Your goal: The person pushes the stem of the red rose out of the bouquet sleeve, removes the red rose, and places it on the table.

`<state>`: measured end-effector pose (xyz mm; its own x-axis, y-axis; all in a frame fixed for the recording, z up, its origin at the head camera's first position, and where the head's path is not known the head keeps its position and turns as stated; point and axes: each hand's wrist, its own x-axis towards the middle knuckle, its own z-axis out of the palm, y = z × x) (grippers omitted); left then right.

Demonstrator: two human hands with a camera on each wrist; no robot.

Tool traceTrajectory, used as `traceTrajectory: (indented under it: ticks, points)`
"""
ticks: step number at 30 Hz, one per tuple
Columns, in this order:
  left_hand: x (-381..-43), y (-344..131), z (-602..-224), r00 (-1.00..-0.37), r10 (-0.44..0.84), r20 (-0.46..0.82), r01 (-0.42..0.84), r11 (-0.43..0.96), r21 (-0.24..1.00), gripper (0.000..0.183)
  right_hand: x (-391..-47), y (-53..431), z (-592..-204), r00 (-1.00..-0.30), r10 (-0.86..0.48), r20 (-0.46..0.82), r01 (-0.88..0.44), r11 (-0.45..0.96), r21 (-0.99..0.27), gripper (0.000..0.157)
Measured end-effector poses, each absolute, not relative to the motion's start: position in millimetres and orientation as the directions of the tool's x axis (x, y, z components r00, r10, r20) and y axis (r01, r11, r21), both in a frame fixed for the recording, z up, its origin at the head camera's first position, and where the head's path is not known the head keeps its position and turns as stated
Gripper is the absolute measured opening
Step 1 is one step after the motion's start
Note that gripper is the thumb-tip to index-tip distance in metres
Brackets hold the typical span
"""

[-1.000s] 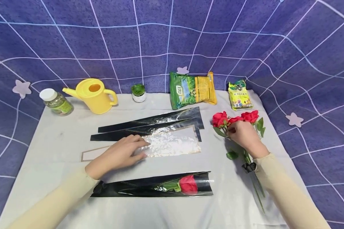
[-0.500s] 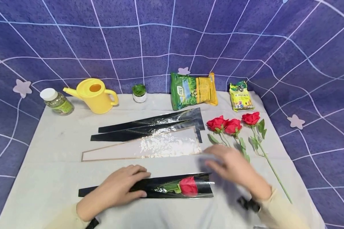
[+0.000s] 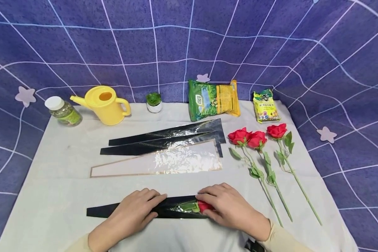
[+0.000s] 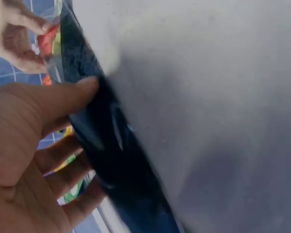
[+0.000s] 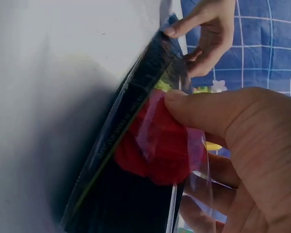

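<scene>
A black, clear-fronted flower sleeve (image 3: 99, 211) lies along the near side of the table, with a red rose (image 3: 204, 206) inside. My left hand (image 3: 135, 211) grips the sleeve's middle, thumb on the near edge and fingers on the far one. At the bloom end, my right hand (image 3: 230, 210) holds the sleeve across its width, covering part of the flower. The right wrist view shows the thumb pressing clear film over the red petals (image 5: 155, 141), with fingers behind. In the left wrist view the thumb (image 4: 77, 97) lies across the black sleeve (image 4: 116, 150).
Behind the hands lie a white sleeve (image 3: 176, 157) and two black sleeves (image 3: 135, 140). Three loose roses (image 3: 256, 139) lie at right. Along the back stand a lidded jar (image 3: 63, 112), yellow watering can (image 3: 104, 106), small potted plant (image 3: 153, 102), green-yellow bag (image 3: 212, 99) and small yellow packet (image 3: 266, 106).
My left hand has come from the white sleeve down to the black sleeve with the rose. My right hand has left the loose roses, now spread apart, and moved left onto the sleeve's bloom end.
</scene>
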<state>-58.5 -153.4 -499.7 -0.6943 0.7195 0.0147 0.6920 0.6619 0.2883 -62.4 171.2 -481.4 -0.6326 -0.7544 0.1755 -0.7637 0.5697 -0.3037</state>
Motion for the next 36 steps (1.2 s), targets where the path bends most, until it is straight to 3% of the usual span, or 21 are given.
traceTrajectory:
  ticks: [7,16,22,25,30,32,34,36]
  points:
    - [-70,-152,-478,-0.703,0.707,0.083,0.670,0.618,0.411,0.040,-77,178,-454,-0.609,-0.770,0.191,-0.780,0.537,-0.322,0.037]
    - [-111,-144,-421,-0.723,0.672,0.159,0.650,0.583,0.488,0.043,-119,194,-378,-0.563,-0.788,0.250,-0.826,0.526,-0.202,0.042]
    - [-133,-142,-396,-0.724,0.660,0.202,0.647,0.547,0.531,0.042,-132,198,-348,-0.549,-0.784,0.291,-0.834,0.535,-0.133,0.044]
    - [-140,-141,-391,-0.753,0.627,0.200,0.602,0.533,0.594,0.041,-132,195,-340,-0.551,-0.740,0.387,-0.825,0.552,-0.120,0.045]
    - [-148,-138,-390,-0.815,0.536,0.222,0.525,0.520,0.673,0.041,-122,178,-344,-0.448,-0.614,0.650,-0.884,0.413,-0.220,0.029]
    - [-151,-136,-389,-0.841,0.486,0.240,0.496,0.511,0.702,0.042,-117,171,-358,-0.486,-0.584,0.650,-0.874,0.333,-0.354,0.021]
    - [-152,-133,-389,-0.859,0.441,0.259,0.473,0.491,0.732,0.043,-115,166,-374,-0.626,-0.561,0.542,-0.766,0.310,-0.563,0.017]
    - [-153,-128,-388,-0.870,0.406,0.277,0.457,0.458,0.762,0.044,-117,162,-389,-0.790,-0.510,0.341,-0.539,0.313,-0.782,0.018]
